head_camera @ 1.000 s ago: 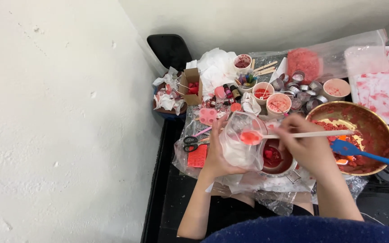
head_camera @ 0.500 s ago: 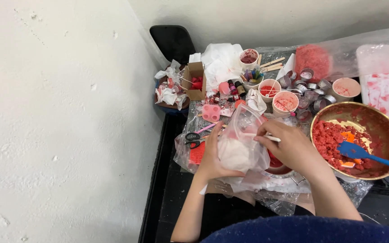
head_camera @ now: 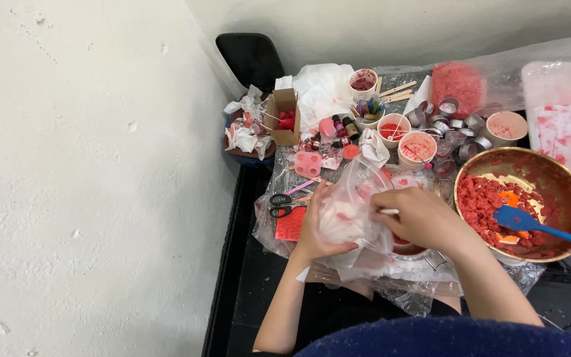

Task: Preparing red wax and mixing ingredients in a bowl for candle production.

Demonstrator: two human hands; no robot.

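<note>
My left hand (head_camera: 316,228) cups a clear plastic bag (head_camera: 351,205) from the left and below, holding it up over the table. My right hand (head_camera: 418,215) grips a thin white stick (head_camera: 388,212) whose tip pokes into the bag. The bag holds pale pink and white material. A small red-filled bowl (head_camera: 408,248) sits mostly hidden under my right hand.
A gold bowl (head_camera: 553,173) of red crumbly mix with a blue spatula (head_camera: 536,225) stands at the right. Paper cups (head_camera: 418,149), small metal tins (head_camera: 454,125), scissors (head_camera: 285,205), a pink mould (head_camera: 307,164) and a bag of red flakes (head_camera: 457,82) crowd the plastic-covered table. A white wall lies left.
The right hand has swung the stick from pointing out to the right down into the bag. The bag has been lowered and tipped, and now covers the red content seen earlier.
</note>
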